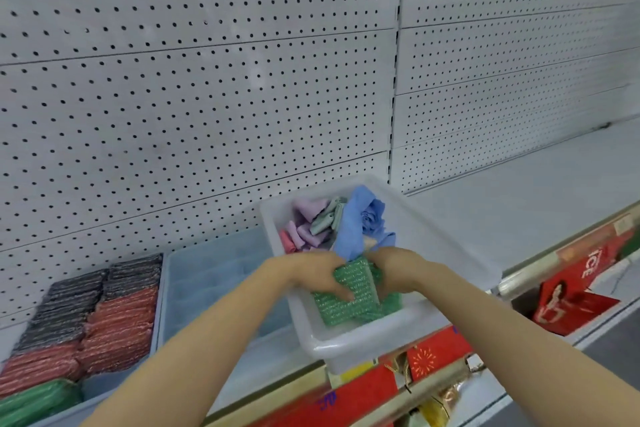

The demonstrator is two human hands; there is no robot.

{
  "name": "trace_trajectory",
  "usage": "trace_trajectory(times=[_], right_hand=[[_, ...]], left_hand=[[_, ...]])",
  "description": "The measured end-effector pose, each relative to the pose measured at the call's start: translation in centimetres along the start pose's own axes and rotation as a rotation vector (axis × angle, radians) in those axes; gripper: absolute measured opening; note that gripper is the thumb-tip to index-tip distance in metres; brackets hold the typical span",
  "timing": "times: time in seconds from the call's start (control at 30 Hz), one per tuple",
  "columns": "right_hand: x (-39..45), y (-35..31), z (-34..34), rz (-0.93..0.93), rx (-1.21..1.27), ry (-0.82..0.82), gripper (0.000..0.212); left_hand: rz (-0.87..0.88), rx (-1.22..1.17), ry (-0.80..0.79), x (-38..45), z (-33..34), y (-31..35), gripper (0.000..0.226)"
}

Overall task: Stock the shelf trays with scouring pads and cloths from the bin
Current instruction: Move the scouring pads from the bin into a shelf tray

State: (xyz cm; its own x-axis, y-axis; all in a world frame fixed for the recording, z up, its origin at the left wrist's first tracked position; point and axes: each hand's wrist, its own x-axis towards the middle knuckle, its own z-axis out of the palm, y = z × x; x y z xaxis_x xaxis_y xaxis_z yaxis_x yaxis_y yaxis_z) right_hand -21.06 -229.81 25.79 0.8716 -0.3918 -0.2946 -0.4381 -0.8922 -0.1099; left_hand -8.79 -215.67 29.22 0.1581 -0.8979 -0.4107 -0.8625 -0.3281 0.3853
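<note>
The bin [363, 340] is milky, half-clear plastic with a smooth, faintly glossy rim, and the green scouring pads [349, 308] in its near end look coarse and glittery, while the soft matt cloths [332, 222] at its far end are lilac, pink, grey-green and blue. On the left, a pale blue tray [221, 274] is smooth translucent plastic, and the black and red pads [104, 315] beside it are rough and sparkly. The back panel [207, 80] is matt grey painted sheet with punched holes.
</note>
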Motion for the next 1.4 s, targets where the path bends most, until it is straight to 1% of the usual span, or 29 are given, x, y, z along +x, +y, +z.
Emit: trace_trajectory(times=[0.07,0.13,0.17,0.23,0.3,0.4,0.47,0.57,0.63,0.7,0.9,1.03,1.17,1.27,1.4], right_hand=[[0.6,-0.6,-0.3,-0.013,-0.019,-0.141,0.075],[1.1,-1.4,0.0,-0.020,-0.109,-0.181,0.086],[1.4,-1.6,0.1,-0.032,-0.155,-0.173,0.087],[1.6,-1.9,0.3,-0.063,-0.160,-0.136,0.081],[1.4,-1.7,-0.2,-0.094,-0.098,-0.077,0.068],[0.8,-0.9,-1.4,-0.120,0.129,0.088,0.050],[0.1,-1.1,-2.5,-0.113,0.273,0.195,0.045],[-1.2,-2.7,-4.4,-0.109,0.411,0.335,0.050],[-1.7,-4.3,-5.4,-0.154,0.504,0.433,0.053],[-2.5,-6.4,-6.0,-0.206,0.591,0.487,0.055],[-3.1,-14.0,-5.8,-0.343,0.682,0.520,0.054],[-3.3,-18.9,-4.6,-0.400,0.686,0.521,0.055],[-3.3,-23.8,-3.0,-0.436,0.670,0.477,0.053],[-3.1,-27.2,-1.7,-0.469,0.661,0.430,0.052],[-2.8,-30.8,-0.2,-0.490,0.613,0.405,0.053]], left_hand=[[0.000,-0.064,0.148,-1.0,-1.4,-0.7,0.045],[-0.012,-0.146,0.314,-1.6,-2.2,-1.7,0.050],[-0.007,-0.212,0.387,-1.8,-2.5,-2.2,0.053],[0.033,-0.335,0.500,-2.5,-3.1,-3.1,0.055],[0.060,-0.423,0.555,-3.7,-3.6,-3.9,0.053],[0.039,-0.393,0.572,-6.1,-4.2,-5.2,0.051],[0.020,-0.348,0.600,-8.0,-4.4,-6.2,0.051],[0.009,-0.332,0.630,-11.1,-4.6,-7.7,0.048],[0.005,-0.324,0.649,-13.3,-4.5,-8.7,0.048],[-0.015,-0.311,0.656,-15.3,-4.4,-9.6,0.051],[-0.118,-0.206,0.635,-21.5,-3.2,-13.3,0.054],[-0.210,-0.222,0.621,-26.2,-1.2,-16.7,0.052],[-0.312,-0.152,0.619,-30.4,1.2,-20.0,0.055],[-0.348,-0.167,0.588,-32.7,3.2,-22.1,0.055],[-0.420,-0.104,0.636,-34.3,5.6,-24.7,0.052]])
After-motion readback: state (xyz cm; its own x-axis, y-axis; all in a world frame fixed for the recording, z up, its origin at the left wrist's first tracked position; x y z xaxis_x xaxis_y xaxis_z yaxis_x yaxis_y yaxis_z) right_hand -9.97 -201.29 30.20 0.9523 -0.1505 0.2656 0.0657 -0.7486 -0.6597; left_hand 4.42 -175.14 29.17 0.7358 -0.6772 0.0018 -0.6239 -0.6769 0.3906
